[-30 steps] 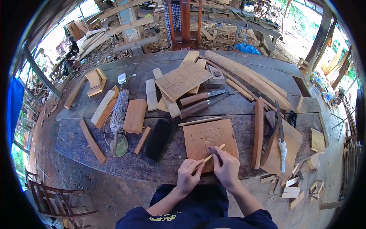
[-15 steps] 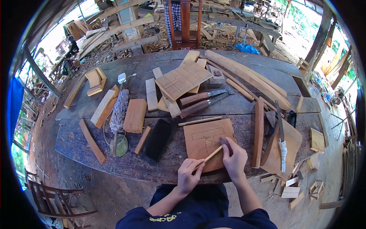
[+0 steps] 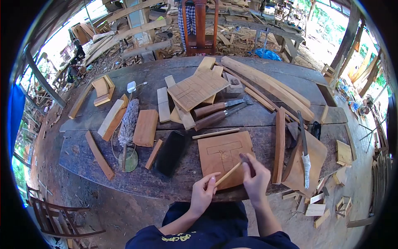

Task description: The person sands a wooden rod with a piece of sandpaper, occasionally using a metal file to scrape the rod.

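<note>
A thin tan wooden stick, pencil-like [image 3: 229, 174], slants over the lower part of a flat square board [image 3: 207, 159]. My right hand [image 3: 256, 179] pinches its upper end, where a small dark tip or piece shows between the fingers; I cannot make out what that is. At the stick's lower end is my left hand [image 3: 203, 191], thumb and fingers closed loosely about it, the index finger stretched out more. A T-shaped outline with scribbled marks is drawn on the board. Along the board's far edge lies a narrow wood strip [image 3: 215, 133].
Left of the board lie a black phone-like slab [image 3: 173, 153], a wood block [image 3: 145, 128] and a grey brush [image 3: 129, 120]. Beyond are two wood-handled chisels [image 3: 210, 119] and a carved-line board [image 3: 199, 88]. On the right stand an upright wood bar [image 3: 278, 147] and a cloth-wrapped metal rod [image 3: 305, 155].
My left hand has loosened, its index finger now straighter and its grasp nearer the stick's lower tip. My right hand and the stick have shifted slightly down, uncovering more of the drawn outline.
</note>
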`<state>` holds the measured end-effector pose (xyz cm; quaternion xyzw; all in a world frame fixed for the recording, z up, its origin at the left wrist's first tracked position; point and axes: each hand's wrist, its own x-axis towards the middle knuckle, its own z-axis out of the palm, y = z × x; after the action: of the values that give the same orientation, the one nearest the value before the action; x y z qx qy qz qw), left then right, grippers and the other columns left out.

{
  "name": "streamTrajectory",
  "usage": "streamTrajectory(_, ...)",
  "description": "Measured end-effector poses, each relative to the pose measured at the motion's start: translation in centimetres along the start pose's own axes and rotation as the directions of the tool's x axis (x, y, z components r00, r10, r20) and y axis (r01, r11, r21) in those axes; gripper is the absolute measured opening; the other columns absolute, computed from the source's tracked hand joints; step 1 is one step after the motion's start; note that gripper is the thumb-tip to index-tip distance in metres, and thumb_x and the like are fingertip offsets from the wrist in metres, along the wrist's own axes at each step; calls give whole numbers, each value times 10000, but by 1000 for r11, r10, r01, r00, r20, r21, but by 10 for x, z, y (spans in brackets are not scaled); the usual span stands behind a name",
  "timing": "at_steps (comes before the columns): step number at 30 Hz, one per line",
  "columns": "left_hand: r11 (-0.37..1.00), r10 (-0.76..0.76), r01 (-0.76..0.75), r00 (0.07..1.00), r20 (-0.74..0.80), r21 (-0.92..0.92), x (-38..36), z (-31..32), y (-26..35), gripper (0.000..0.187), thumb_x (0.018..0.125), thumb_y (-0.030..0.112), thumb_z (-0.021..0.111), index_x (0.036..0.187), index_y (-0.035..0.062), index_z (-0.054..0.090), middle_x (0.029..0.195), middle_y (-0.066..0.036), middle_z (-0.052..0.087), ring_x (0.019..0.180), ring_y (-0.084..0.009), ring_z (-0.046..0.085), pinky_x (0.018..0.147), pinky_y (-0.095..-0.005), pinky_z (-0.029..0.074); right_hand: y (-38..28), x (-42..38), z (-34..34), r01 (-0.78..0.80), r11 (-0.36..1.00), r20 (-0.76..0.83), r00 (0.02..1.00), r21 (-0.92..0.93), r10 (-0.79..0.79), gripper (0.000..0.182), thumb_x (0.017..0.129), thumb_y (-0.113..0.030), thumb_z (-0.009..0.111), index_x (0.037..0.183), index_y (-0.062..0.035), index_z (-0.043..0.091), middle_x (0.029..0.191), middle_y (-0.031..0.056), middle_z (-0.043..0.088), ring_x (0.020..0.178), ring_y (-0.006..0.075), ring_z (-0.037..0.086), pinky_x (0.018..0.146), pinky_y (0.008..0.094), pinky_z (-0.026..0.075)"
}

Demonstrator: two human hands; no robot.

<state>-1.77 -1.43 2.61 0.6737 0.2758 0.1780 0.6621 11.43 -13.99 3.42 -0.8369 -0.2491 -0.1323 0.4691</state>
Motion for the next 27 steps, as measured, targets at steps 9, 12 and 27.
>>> streamTrajectory(9,955,-100,151,974,202,-255,-10,2,4,294,1006,175,640,1219,-19,698,745,88,546,625,-1,406,537,-186,294,-10,3,-6,-10,983,31,1000,185,4,272,925,54,608,1195,73,642,1063,188,742,1011,250,729,896,331,555)
streamTrajectory(12,930,-102,173,969,224,-323,-11,3,2,283,1012,156,625,1213,-30,697,716,94,515,603,4,372,527,-194,272,-20,1,-2,62,983,-73,996,173,-50,299,923,53,611,1220,88,629,1066,193,740,1006,243,731,897,333,555)
streamTrajectory(27,910,-93,182,965,245,-372,-8,-2,-2,285,1027,164,590,1183,-49,697,591,83,406,520,-14,307,494,-228,220,-23,-16,-14,80,978,248,960,192,-127,296,943,24,605,1233,70,638,1060,145,731,891,193,712,820,289,549)
